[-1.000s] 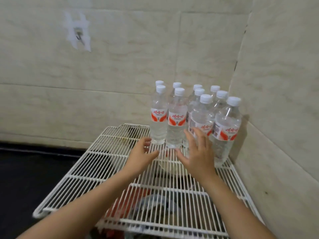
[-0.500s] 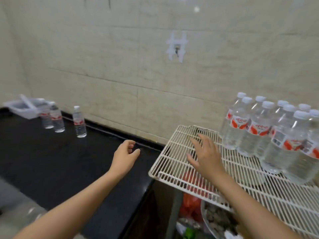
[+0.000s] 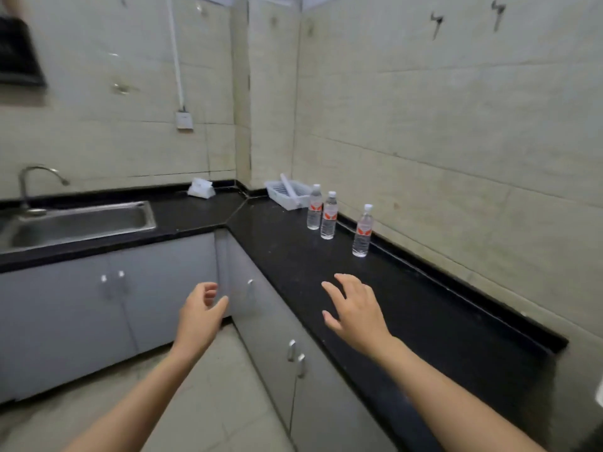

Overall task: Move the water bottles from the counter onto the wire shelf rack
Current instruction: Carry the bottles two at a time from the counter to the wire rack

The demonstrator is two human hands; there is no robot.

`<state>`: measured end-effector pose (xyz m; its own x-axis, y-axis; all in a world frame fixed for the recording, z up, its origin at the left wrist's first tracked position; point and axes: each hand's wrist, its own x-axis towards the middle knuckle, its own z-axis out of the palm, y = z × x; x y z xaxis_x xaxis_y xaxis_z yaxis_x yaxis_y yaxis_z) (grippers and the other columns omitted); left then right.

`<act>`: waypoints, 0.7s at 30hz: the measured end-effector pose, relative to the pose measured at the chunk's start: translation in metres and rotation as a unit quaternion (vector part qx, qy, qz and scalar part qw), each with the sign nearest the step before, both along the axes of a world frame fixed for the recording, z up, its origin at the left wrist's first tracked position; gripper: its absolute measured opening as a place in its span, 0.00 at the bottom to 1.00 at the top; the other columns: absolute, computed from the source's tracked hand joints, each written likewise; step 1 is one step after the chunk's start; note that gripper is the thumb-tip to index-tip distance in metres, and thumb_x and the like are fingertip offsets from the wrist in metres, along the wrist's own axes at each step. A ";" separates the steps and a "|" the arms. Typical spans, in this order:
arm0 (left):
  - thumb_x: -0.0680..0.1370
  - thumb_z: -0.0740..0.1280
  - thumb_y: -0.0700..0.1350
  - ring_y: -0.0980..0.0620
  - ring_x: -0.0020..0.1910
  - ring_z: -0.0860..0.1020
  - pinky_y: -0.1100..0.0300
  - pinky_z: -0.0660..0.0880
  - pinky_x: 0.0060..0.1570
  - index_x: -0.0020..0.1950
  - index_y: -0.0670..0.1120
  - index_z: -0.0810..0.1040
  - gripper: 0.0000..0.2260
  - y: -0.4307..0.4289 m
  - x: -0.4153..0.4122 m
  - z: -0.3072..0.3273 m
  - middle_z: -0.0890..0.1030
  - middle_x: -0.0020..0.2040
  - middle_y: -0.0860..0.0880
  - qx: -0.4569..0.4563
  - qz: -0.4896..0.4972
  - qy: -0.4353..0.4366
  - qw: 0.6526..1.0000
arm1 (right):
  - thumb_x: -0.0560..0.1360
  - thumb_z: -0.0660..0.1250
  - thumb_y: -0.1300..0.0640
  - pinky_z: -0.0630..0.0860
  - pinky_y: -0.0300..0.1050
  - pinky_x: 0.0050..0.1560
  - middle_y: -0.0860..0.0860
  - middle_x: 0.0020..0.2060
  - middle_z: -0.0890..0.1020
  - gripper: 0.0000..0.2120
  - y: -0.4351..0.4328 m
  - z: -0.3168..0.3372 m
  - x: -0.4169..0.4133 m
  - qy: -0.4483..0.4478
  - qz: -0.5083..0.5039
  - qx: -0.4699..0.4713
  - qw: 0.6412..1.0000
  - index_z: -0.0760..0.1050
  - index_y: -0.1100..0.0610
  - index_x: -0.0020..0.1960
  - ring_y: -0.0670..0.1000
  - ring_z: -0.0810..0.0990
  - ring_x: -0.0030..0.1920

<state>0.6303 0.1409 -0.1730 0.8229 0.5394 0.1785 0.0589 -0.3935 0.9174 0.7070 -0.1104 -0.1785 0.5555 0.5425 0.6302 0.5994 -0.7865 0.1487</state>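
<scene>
Three clear water bottles with white caps and red labels stand on the black counter (image 3: 424,308) near the tiled wall: the nearest bottle (image 3: 362,231), a middle bottle (image 3: 328,215) and a far bottle (image 3: 314,207). My right hand (image 3: 354,309) hovers open over the counter, well short of the nearest bottle. My left hand (image 3: 200,313) hangs in front of the grey cabinets, fingers loosely curled and empty. The wire shelf rack is out of view.
A white plastic basket (image 3: 287,194) sits in the counter corner behind the bottles. A tissue pack (image 3: 200,188) lies further left. A steel sink (image 3: 78,221) with a tap (image 3: 29,184) is at the left. Grey cabinet doors (image 3: 267,321) run below the counter.
My view has swung left from the wire rack and its bottles to the counter. Both hands left the rack and now reach over the counter and cabinets, empty.
</scene>
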 end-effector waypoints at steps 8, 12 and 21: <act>0.75 0.65 0.39 0.45 0.55 0.73 0.51 0.69 0.57 0.60 0.38 0.72 0.14 0.077 -0.021 -0.032 0.76 0.59 0.39 0.012 0.087 0.036 0.996 | 0.53 0.77 0.48 0.77 0.44 0.39 0.57 0.47 0.82 0.31 0.096 -0.021 0.033 0.046 0.073 -0.048 0.995 0.73 0.55 0.53 0.56 0.80 0.48; 0.75 0.65 0.39 0.48 0.52 0.72 0.54 0.68 0.55 0.60 0.38 0.72 0.14 0.102 0.012 -0.031 0.76 0.58 0.40 0.036 0.099 0.029 0.994 | 0.53 0.78 0.49 0.78 0.46 0.38 0.57 0.47 0.82 0.31 0.116 -0.027 0.075 0.075 0.060 -0.051 0.994 0.75 0.55 0.53 0.57 0.82 0.47; 0.76 0.64 0.40 0.49 0.53 0.72 0.57 0.68 0.55 0.60 0.39 0.72 0.13 0.151 0.162 -0.022 0.75 0.59 0.42 0.053 0.076 0.031 0.995 | 0.52 0.80 0.47 0.80 0.48 0.35 0.57 0.46 0.83 0.30 0.152 -0.038 0.226 0.126 -0.022 -0.034 0.991 0.80 0.56 0.51 0.56 0.83 0.45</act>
